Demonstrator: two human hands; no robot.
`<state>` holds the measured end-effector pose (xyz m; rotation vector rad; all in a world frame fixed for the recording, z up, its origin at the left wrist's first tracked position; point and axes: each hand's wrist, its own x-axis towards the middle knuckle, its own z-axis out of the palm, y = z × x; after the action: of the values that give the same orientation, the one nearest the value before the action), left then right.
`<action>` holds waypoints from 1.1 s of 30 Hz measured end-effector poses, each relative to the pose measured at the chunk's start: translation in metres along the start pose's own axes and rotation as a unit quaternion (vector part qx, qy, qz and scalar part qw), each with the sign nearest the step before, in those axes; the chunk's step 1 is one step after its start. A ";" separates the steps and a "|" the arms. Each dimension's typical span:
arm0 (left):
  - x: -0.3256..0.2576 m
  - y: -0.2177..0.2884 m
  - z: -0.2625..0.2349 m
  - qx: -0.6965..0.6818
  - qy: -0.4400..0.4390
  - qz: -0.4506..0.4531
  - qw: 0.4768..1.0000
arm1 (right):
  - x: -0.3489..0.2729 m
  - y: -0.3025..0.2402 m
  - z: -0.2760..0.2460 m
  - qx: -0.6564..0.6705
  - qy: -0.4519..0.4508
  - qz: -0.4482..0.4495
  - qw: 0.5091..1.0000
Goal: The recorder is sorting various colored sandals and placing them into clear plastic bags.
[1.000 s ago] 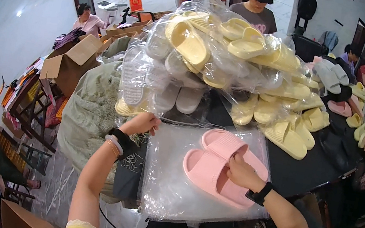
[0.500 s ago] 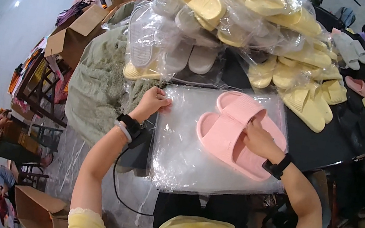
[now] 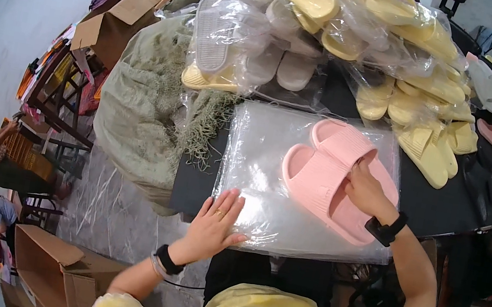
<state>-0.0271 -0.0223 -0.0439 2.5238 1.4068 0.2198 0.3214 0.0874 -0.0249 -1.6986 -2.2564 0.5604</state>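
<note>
A pair of pink slippers (image 3: 316, 171) lies slanted on a flat stack of clear plastic bags (image 3: 261, 131) at the table's near edge. My right hand (image 3: 366, 189) reaches into the openings of the slippers, its fingers closed on their inner edges where the two meet. The fingertips are partly hidden inside. My left hand (image 3: 217, 224) is flat with its fingers stretched out, at the near left corner of the bags, and holds nothing.
Bagged yellow slippers (image 3: 421, 148) and grey slippers (image 3: 262, 64) are heaped along the far side of the black table (image 3: 195, 187). A bulging green sack (image 3: 141, 95) stands at the left. Cardboard boxes (image 3: 53, 258) sit on the floor; other people work around the room.
My left hand has come from the far left edge of the bags toward me, down to their near left corner, and its fingers have straightened. My right hand keeps its grip on the slippers.
</note>
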 end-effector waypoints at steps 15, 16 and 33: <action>0.004 0.038 0.027 -0.287 0.195 -0.150 0.926 | 0.002 -0.103 -0.032 0.072 -0.155 -0.244 0.955; 0.003 0.038 0.035 -0.559 0.204 -0.116 0.796 | 0.003 -0.117 -0.025 0.071 -0.179 -0.262 0.946; 0.020 0.034 0.026 -0.044 0.133 -0.105 0.984 | 0.017 -0.099 -0.007 0.000 -0.053 -0.075 0.996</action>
<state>0.0175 -0.0264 -0.0594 2.3177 1.7076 0.5843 0.2346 0.0804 0.0257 -1.5169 -2.4324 0.6304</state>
